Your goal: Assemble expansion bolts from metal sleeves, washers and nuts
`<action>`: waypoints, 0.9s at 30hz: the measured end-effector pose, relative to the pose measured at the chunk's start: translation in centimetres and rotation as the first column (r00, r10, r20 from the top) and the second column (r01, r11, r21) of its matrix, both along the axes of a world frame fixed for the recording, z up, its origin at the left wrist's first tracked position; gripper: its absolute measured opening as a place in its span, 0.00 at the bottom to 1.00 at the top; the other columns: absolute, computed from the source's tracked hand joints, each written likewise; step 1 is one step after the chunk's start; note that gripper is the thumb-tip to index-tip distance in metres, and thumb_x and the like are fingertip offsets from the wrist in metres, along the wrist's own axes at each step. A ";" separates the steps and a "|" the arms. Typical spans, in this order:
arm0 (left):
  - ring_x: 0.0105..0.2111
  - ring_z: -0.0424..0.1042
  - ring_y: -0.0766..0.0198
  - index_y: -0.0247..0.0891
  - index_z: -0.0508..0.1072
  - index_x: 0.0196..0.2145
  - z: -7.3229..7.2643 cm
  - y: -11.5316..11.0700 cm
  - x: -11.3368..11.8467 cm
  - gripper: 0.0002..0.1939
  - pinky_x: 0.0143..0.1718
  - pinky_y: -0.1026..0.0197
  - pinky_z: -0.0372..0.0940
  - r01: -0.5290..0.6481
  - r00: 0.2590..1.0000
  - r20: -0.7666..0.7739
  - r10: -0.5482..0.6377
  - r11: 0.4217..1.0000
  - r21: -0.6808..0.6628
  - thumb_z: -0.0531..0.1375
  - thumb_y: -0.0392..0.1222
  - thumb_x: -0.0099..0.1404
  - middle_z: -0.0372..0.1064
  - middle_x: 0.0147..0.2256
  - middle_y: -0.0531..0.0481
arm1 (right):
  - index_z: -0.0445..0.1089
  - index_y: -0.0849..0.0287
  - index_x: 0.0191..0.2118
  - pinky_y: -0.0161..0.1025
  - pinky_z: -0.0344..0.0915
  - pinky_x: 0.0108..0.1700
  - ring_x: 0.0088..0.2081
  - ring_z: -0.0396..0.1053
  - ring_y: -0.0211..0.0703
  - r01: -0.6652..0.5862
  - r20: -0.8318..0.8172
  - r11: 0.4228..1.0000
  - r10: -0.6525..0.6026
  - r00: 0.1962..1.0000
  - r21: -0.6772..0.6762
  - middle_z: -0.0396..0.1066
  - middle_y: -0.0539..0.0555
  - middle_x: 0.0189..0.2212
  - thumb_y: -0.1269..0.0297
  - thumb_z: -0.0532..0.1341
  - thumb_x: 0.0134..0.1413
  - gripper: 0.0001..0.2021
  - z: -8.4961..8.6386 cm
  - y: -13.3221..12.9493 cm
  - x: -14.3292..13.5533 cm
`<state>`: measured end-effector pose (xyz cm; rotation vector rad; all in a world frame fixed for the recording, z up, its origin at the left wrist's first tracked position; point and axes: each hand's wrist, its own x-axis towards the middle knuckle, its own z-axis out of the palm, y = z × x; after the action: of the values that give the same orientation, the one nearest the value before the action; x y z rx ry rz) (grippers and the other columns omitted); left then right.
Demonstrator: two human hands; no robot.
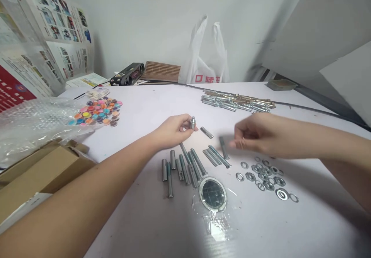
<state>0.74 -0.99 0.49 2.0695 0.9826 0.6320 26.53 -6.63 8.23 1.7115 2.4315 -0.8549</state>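
My left hand (pixel 181 128) is closed around a metal expansion bolt (pixel 193 123), held upright with its threaded tip pointing up. My right hand (pixel 251 136) is slightly blurred, its fingers curled and pressed together; whatever they may hold is hidden. Just left of its fingertips is a loose bolt (pixel 223 148), also partly blurred. Between the hands lies a slotted metal sleeve (pixel 206 132). Several bolts and sleeves (pixel 185 167) are spread below my left hand, and another small group (pixel 216 156) lies to their right. Nuts and washers (pixel 265 175) sit in a loose pile under my right forearm.
A round dark disc (pixel 213 194) on clear plastic lies at the front. Assembled bolts (pixel 237 101) are heaped at the back. Colourful discs (pixel 100 111), bubble wrap (pixel 37 122) and a cardboard box (pixel 49 173) occupy the left side. A white plastic bag (pixel 205 57) stands behind.
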 end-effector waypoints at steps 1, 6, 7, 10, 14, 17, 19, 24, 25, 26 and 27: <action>0.35 0.71 0.64 0.36 0.73 0.40 0.0 0.0 0.0 0.09 0.37 0.62 0.63 0.001 1.000 0.001 -0.001 1.000 0.001 0.57 0.35 0.61 0.75 0.40 0.47 | 0.69 0.57 0.24 0.35 0.49 0.19 0.18 0.52 0.34 -0.008 0.010 0.998 0.009 1.000 -0.055 0.59 0.48 0.17 0.43 0.60 0.54 0.21 -0.3 -0.7 0.8; 0.36 0.71 0.64 0.36 0.72 0.40 -0.1 0.1 -0.1 0.08 0.37 0.62 0.62 0.010 1.000 0.029 -0.010 1.000 0.008 0.59 0.38 0.61 0.75 0.43 0.46 | 0.72 0.54 0.29 0.36 0.52 0.19 0.20 0.58 0.37 0.019 0.072 0.996 -0.013 0.997 -0.086 0.66 0.51 0.20 0.44 0.61 0.53 0.17 -1.4 -2.2 3.1; 0.36 0.71 0.64 0.36 0.71 0.40 -0.1 0.0 -0.1 0.09 0.36 0.62 0.62 0.003 0.999 0.039 -0.003 1.000 -0.008 0.59 0.40 0.62 0.75 0.43 0.45 | 0.71 0.54 0.29 0.36 0.53 0.20 0.20 0.59 0.37 0.009 0.084 0.995 -0.001 0.996 -0.096 0.66 0.51 0.21 0.45 0.61 0.53 0.17 -1.4 -2.3 3.2; 0.31 0.70 0.66 0.36 0.69 0.43 0.0 -0.1 0.1 0.13 0.32 0.63 0.62 -0.021 0.997 0.069 0.028 0.996 -0.092 0.61 0.44 0.62 0.75 0.42 0.44 | 0.69 0.55 0.28 0.35 0.55 0.21 0.21 0.58 0.36 -0.040 0.028 0.991 0.044 0.999 -0.128 0.66 0.50 0.21 0.47 0.60 0.55 0.16 -1.2 -2.4 3.0; 0.34 0.71 0.62 0.36 0.68 0.48 -0.1 -0.1 0.1 0.21 0.33 0.61 0.64 -0.040 0.992 0.109 0.059 0.985 -0.170 0.63 0.50 0.61 0.74 0.42 0.42 | 0.67 0.57 0.28 0.35 0.56 0.25 0.22 0.57 0.35 0.041 -0.151 0.997 -0.031 0.988 0.065 0.63 0.48 0.19 0.54 0.60 0.57 0.12 -1.4 -2.5 3.3; 0.39 0.73 0.59 0.36 0.68 0.50 -0.3 0.1 0.0 0.25 0.39 0.56 0.67 -0.051 0.985 0.156 0.080 0.982 -0.182 0.64 0.52 0.60 0.73 0.44 0.40 | 0.67 0.57 0.29 0.35 0.55 0.25 0.22 0.57 0.35 0.049 -0.155 0.995 -0.035 0.987 0.091 0.63 0.48 0.19 0.54 0.60 0.57 0.13 -1.6 -2.9 3.9; 0.41 0.73 0.59 0.37 0.67 0.51 -0.4 0.2 -0.1 0.26 0.43 0.54 0.67 -0.057 0.977 0.190 0.094 0.980 -0.191 0.64 0.53 0.60 0.73 0.45 0.40 | 0.69 0.57 0.30 0.35 0.55 0.24 0.21 0.58 0.35 -0.021 -0.131 1.000 0.019 0.991 -0.011 0.64 0.48 0.19 0.53 0.60 0.57 0.13 -1.8 -3.2 4.1; 0.45 0.72 0.58 0.36 0.71 0.49 -0.6 0.4 0.0 0.23 0.49 0.54 0.66 -0.022 0.967 0.245 0.068 0.982 -0.188 0.64 0.52 0.61 0.74 0.44 0.41 | 0.71 0.54 0.36 0.35 0.55 0.23 0.20 0.57 0.35 -0.144 -0.083 0.984 0.135 0.987 -0.102 0.65 0.47 0.20 0.55 0.61 0.55 0.09 -2.4 -3.9 3.6; 0.45 0.72 0.58 0.36 0.72 0.46 -0.5 0.4 0.1 0.21 0.48 0.54 0.66 -0.020 0.970 0.236 0.063 0.984 -0.177 0.65 0.51 0.60 0.74 0.43 0.41 | 0.70 0.54 0.35 0.35 0.54 0.23 0.20 0.57 0.35 -0.149 -0.070 0.985 0.143 0.987 -0.086 0.65 0.46 0.20 0.55 0.61 0.54 0.08 -2.5 -3.9 3.4; 0.44 0.72 0.58 0.35 0.73 0.44 -0.5 0.4 0.2 0.20 0.47 0.55 0.66 -0.026 0.973 0.222 0.063 0.986 -0.167 0.65 0.51 0.60 0.74 0.42 0.42 | 0.69 0.54 0.33 0.35 0.54 0.23 0.20 0.57 0.35 -0.153 -0.063 0.985 0.148 0.987 -0.076 0.65 0.46 0.20 0.56 0.61 0.54 0.08 -2.6 -3.9 3.3; 0.41 0.73 0.60 0.34 0.74 0.42 -0.4 0.4 0.2 0.19 0.45 0.56 0.67 -0.035 0.976 0.205 0.067 0.987 -0.160 0.65 0.51 0.60 0.75 0.40 0.43 | 0.69 0.54 0.32 0.35 0.54 0.23 0.21 0.57 0.35 -0.158 -0.061 0.985 0.153 0.986 -0.076 0.65 0.46 0.20 0.56 0.60 0.54 0.08 -2.7 -3.9 3.2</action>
<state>0.96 -0.60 0.10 1.8050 0.9344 0.7592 29.74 -10.53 5.56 1.4675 2.4877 -0.9772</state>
